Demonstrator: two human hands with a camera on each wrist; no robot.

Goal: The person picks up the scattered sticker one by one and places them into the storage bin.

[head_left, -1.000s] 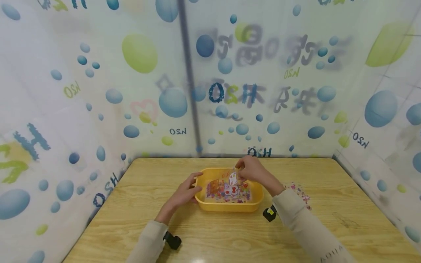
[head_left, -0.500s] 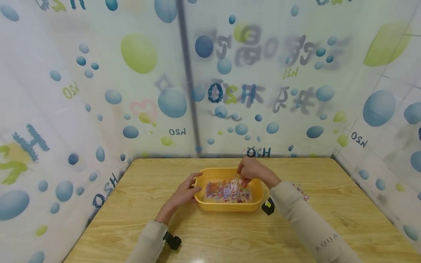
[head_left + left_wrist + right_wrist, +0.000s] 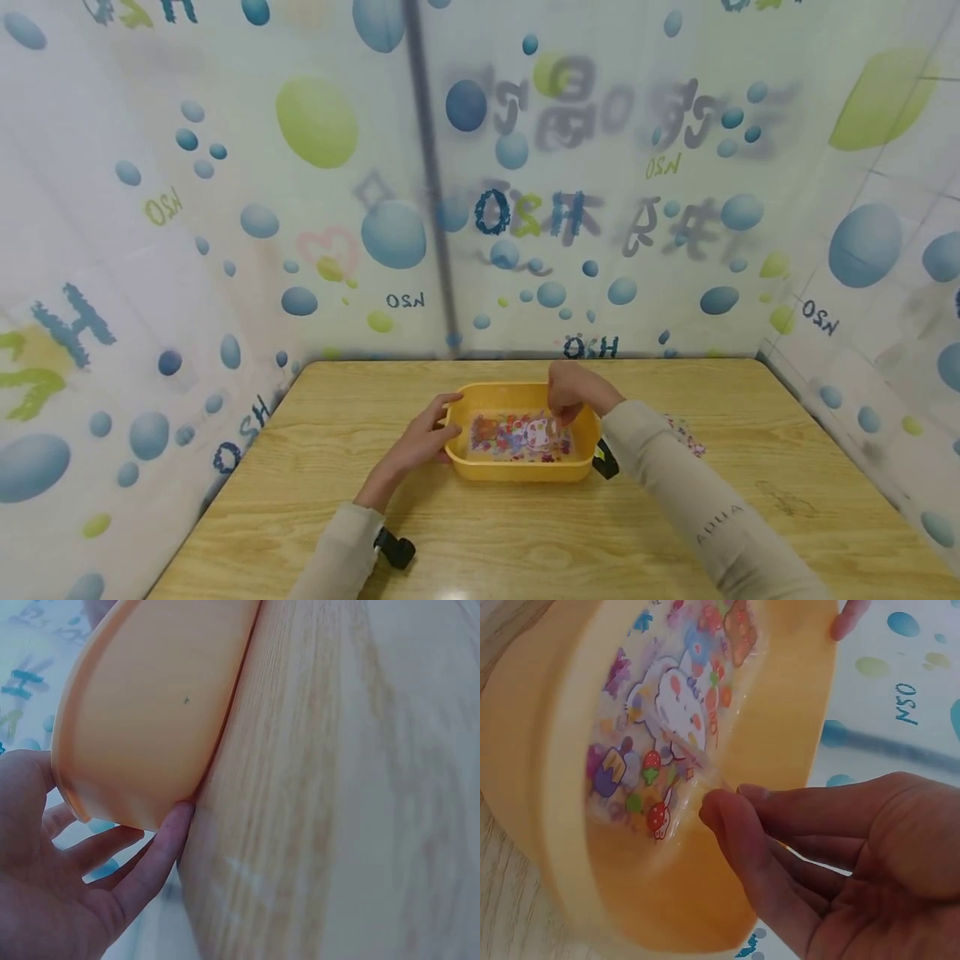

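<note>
A yellow plastic basin (image 3: 517, 472) stands on the wooden table. Inside it lie several clear, colourful cartoon stickers (image 3: 495, 437), among them one with a white animal face (image 3: 676, 705). My left hand (image 3: 420, 433) holds the basin's left end; in the left wrist view its fingers (image 3: 169, 836) reach along the outer wall. Over the right part of the basin, my right hand (image 3: 577, 392) points down. Between its thumb and forefinger it pinches a thin clear strip (image 3: 682, 746), which slants down over the white-faced sticker.
A patterned sheet (image 3: 686, 435) lies on the table (image 3: 495, 542) to the right of the basin, partly behind the right sleeve (image 3: 660, 450). Printed curtains (image 3: 337, 200) hang close behind the table and at both sides.
My right hand has moved slightly right and lower. The white-faced sticker, tilted up near its fingers a second ago, now lies flatter among the others. My left hand has stayed at the basin.
</note>
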